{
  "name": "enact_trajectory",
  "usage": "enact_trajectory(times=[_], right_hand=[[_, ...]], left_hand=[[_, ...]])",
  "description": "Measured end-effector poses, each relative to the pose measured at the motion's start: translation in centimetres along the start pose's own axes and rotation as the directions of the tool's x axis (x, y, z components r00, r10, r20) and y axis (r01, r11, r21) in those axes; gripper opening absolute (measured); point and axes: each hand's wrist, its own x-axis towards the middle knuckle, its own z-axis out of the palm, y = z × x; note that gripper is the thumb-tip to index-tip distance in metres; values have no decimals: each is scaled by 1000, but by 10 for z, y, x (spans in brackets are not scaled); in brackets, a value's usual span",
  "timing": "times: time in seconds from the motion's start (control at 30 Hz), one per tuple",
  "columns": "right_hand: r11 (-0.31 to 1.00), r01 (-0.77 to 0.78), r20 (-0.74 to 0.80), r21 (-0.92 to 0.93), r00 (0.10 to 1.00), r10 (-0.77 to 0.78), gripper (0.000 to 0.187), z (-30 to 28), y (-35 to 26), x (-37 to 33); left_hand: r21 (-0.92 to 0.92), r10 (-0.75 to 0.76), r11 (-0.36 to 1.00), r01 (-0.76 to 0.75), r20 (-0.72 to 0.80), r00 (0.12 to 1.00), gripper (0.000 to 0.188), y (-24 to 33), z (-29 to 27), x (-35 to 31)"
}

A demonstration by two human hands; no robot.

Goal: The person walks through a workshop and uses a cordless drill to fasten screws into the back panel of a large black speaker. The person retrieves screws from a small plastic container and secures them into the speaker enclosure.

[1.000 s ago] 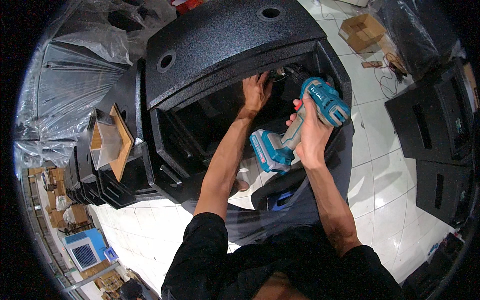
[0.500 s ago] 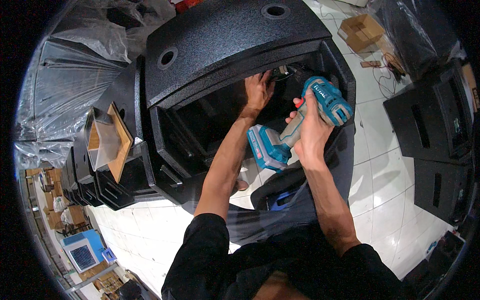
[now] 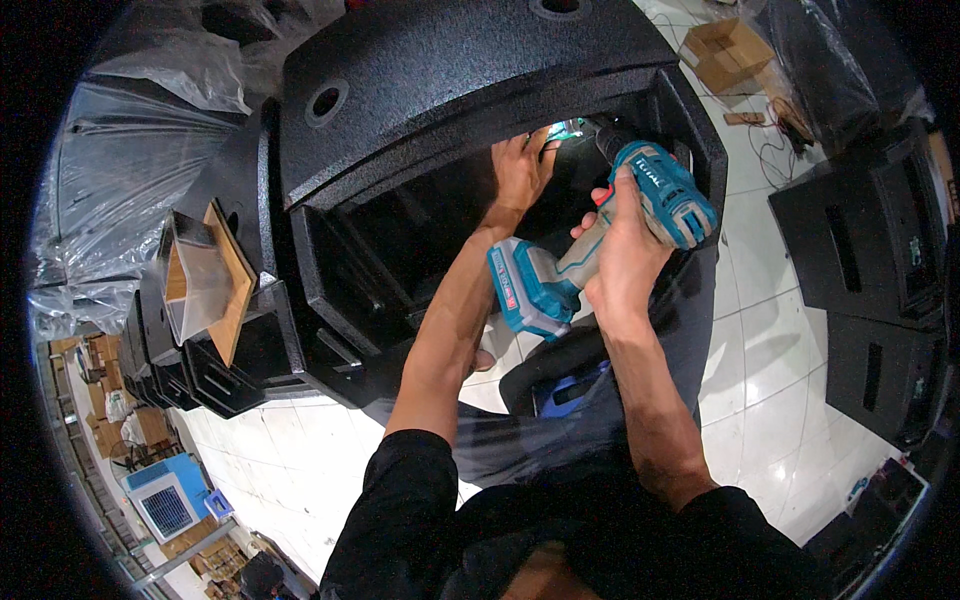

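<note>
A large black textured speaker cabinet (image 3: 460,100) stands in front of me, its open side toward me. My right hand (image 3: 632,250) is wrapped round the grip of a teal and grey cordless drill (image 3: 655,190), its forefinger at the red trigger. The drill points into the cabinet, and its lamp lights a small part (image 3: 568,129) on the inside. Reaching into the opening, my left hand (image 3: 520,180) has its fingers bent and close together beside that lit part. What its fingertips grip is too small and partly hidden to name.
More black cabinets (image 3: 250,350) line up at the left, one with a wooden board (image 3: 235,285) on it. Plastic sheeting (image 3: 150,170) covers stacked goods behind. On the right are two black speakers (image 3: 850,250), an open cardboard box (image 3: 728,55) and loose cables (image 3: 775,150) on white tiles.
The drill's lamp has come on and lights the inside of the cabinet. The drill has tilted slightly, its nose now close to the small part. My left hand stays at nearly the same place.
</note>
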Motion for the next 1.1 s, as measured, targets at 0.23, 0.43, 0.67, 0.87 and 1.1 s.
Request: enact_trajectory(times=[0.23,0.43,0.67,0.87,1.1], right_hand=[[1000,-9,6,-2,1000,9,20,-1,0,2],[1000,19,14,-8,1000,-19,19,-2,2,6],[1000,13,-4,-29,1000,-13,19,1,3,4],[998,30,-2,-54,1000,-30,17,3,4,5],[997,55,6,-58,998,-55,15,1,1,8]], left_hand=[[17,21,1000,-21,-27,999,35,-3,2,0],[-18,-11,1000,12,16,1000,31,-2,2,-1],[-52,-5,999,5,16,1000,32,-1,1,-1],[9,21,1000,-21,68,997,34,-3,-2,-2],[-5,58,998,-58,-13,998,38,-5,4,-3]])
